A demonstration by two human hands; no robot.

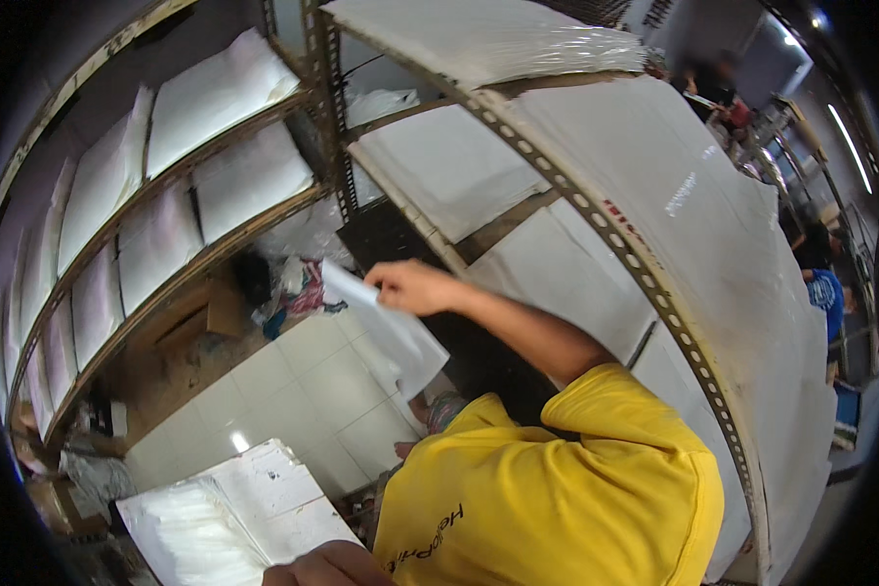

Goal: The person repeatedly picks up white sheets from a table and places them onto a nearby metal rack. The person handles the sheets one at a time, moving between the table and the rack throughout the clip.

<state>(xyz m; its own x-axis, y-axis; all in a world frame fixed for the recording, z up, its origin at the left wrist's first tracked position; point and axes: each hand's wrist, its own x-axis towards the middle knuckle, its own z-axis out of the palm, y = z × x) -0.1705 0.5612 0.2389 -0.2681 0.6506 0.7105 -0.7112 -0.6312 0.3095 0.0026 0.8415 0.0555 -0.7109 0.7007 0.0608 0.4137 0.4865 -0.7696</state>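
Left hand (327, 566): cut off by the lower edge, in front of the white-topped table (281, 486); whether its fingers are apart or together, I cannot tell.
Right hand (418, 287): stretched out above the tiled floor (332, 383), fingers clamped on a white sheet.
White sheet (397, 334): hangs in the air, bent and curling, gripped near its upper end.
Crease risk: with one end held and the rest loose, a hard pinch or quick swing could kink it.
Drop risk: a slack grip could let it slide to the floor — perhaps onto the cloth bundle (308, 285).
Snag risk: the dark panel (386, 239) and the right rack's perforated rail (596, 219) crowd the arm; either could catch a corner.
Pale stack (190, 532): loose-looking on the table; a knock could skew it.
Left rack (262, 219): loaded with pale stacks, a cardboard box (227, 308) below.
Far right: another person, in blue (826, 303) — well apart.
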